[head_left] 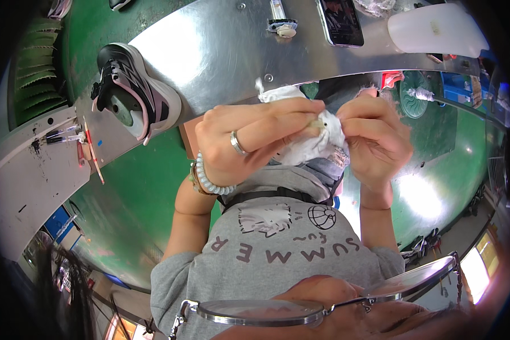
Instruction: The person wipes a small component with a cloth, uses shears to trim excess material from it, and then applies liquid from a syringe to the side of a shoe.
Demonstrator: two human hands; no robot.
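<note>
A crumpled white cloth is held up in front of my body, just off the near edge of the metal table. My left hand, with a ring and bracelets, pinches it from the left with its fingers pressed together. From the other side my right hand has its thumb and fingers closed at the cloth's right edge. A small dark spot shows on the cloth between my fingertips. Part of the cloth is hidden behind my left fingers.
A black, white and pink sneaker stands at the table's left end. Farther back are a small bottle, a phone and a white plastic container. Pens and a thin red stick lie on the left-hand surface.
</note>
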